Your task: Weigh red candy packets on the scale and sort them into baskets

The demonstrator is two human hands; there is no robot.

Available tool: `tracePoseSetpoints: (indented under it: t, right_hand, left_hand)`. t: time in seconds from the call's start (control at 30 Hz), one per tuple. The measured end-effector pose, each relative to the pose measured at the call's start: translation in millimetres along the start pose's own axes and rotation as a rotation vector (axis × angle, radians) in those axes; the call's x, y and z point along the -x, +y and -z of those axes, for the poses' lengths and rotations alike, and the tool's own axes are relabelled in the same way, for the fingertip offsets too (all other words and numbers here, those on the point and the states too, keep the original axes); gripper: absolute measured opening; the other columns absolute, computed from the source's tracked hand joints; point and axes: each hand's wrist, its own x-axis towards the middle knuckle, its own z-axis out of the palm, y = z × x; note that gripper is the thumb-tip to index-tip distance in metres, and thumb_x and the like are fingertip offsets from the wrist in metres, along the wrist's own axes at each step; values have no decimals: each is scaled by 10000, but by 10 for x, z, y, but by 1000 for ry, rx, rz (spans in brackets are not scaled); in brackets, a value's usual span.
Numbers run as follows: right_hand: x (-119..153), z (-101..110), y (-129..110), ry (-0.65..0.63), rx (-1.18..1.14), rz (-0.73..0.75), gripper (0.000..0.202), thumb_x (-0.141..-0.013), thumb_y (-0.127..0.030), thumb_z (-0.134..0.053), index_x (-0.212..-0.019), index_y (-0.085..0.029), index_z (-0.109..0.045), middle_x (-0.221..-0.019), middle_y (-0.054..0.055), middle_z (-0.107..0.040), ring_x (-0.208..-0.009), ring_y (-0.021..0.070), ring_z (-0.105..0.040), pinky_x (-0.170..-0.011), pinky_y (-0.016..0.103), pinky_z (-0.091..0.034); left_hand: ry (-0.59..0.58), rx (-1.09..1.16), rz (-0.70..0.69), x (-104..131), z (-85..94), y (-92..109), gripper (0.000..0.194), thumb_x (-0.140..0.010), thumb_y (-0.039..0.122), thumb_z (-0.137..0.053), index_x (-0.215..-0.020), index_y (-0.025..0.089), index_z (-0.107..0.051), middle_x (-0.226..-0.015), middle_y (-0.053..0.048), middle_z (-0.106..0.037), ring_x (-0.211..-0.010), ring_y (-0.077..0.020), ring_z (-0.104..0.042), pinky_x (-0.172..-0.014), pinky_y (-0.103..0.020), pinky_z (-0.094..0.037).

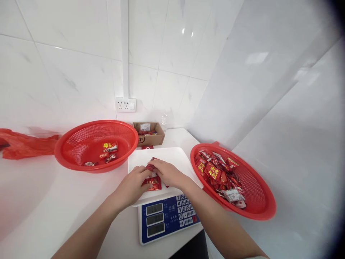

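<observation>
Both hands are over the white tray [185,162] of a digital scale, close together. My left hand [134,183] curls its fingers round the left side of some red packets [155,183] with gold print. My right hand [167,172] has its fingers bent down on a dark red packet [151,167] at the back of the small pile. Fingers partly hide the packets. Below the tray is the scale's blue panel [168,217] with three displays and a keypad.
A red basket [258,212] heaped with red and white packets is at the right. Another red basket [67,162] at the left holds several packets. Behind the scale is a cardboard box [159,139]; a red plastic bag [32,144] lies far left.
</observation>
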Motion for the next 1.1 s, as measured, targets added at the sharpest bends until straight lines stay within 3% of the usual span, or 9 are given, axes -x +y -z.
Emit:
tracePoseSetpoints:
  t: [0.13, 0.3, 0.5, 0.67, 0.73, 0.9, 1.0, 1.1]
  right_hand:
    - [135, 82, 119, 17, -16, -110, 321, -893, -175, -362, -1161, -207, -536, -1182, 70, -600, -1045, 201, -570, -885, 336, -436]
    - [369, 201, 258, 40, -41, -224, 310, -882, -179, -384, -1148, -212, -540, -1158, 64, -618, -1067, 201, -562, -912, 345, -419]
    - [558, 303, 220, 55, -97, -290, 296, -894, -213, -388, -1159, -220, -519, -1188, 65, -604, -1095, 204, -547, -937, 362, -400]
    - [515, 283, 149, 194, -154, -355, 316, -887, -251, -409, -1199, -217, -444, -1098, 70, -627, -1013, 208, -582, -879, 370, -432]
    - [464, 253, 138, 225, -192, -333, 321, -864, -247, -447, -1184, -220, -455, -1069, 61, -625, -964, 196, -592, -853, 360, -447]
    - [364, 157, 182, 281, -266, -290, 465, -825, -210, -492, -1282, -237, -411, -1220, 80, -532, -909, 150, -596, -814, 327, -481]
    - [363, 115, 202, 283, -171, -235, 367, -831, -182, -480, -1191, -229, -529, -1200, 75, -564, -1032, 177, -555, -906, 361, -440]
    - [391, 82, 191, 180, -114, -139, 285, -832, -133, -463, -1046, -210, -635, -1084, 65, -642, -1057, 189, -548, -955, 377, -413]
  left_hand:
    - [-16, -22, 28, 1, 9, -27, 167, -838, 197, -447, -841, 221, -612, -848, -24, -576, -845, -207, -552, -689, -307, -426]
    - [-43, 14, 12, -13, -30, -29, 259, -872, 186, -387, -882, 228, -643, -869, -26, -576, -829, -181, -570, -708, -293, -433]
    - [-22, 28, -73, -22, -102, -33, 261, -883, 202, -396, -990, 230, -633, -985, -41, -582, -929, -190, -557, -813, -321, -449]
    - [-16, 41, -133, -20, -134, -34, 267, -870, 201, -434, -1082, 240, -592, -1075, -46, -584, -996, -194, -550, -853, -329, -455]
    - [-19, 39, -153, -17, -136, -34, 268, -867, 202, -448, -1095, 244, -583, -1104, -45, -582, -1020, -199, -542, -868, -340, -453]
    - [8, 17, -194, -22, -146, -69, 271, -849, 176, -482, -1087, 245, -591, -1110, -48, -597, -1032, -207, -538, -873, -351, -455]
    - [37, 4, -217, -32, -159, -100, 258, -833, 158, -510, -1057, 240, -608, -1091, -51, -606, -1023, -212, -537, -867, -359, -459]
    - [46, -7, -230, -42, -165, -107, 222, -833, 159, -513, -1009, 232, -626, -1051, -51, -616, -1002, -212, -539, -860, -370, -462]
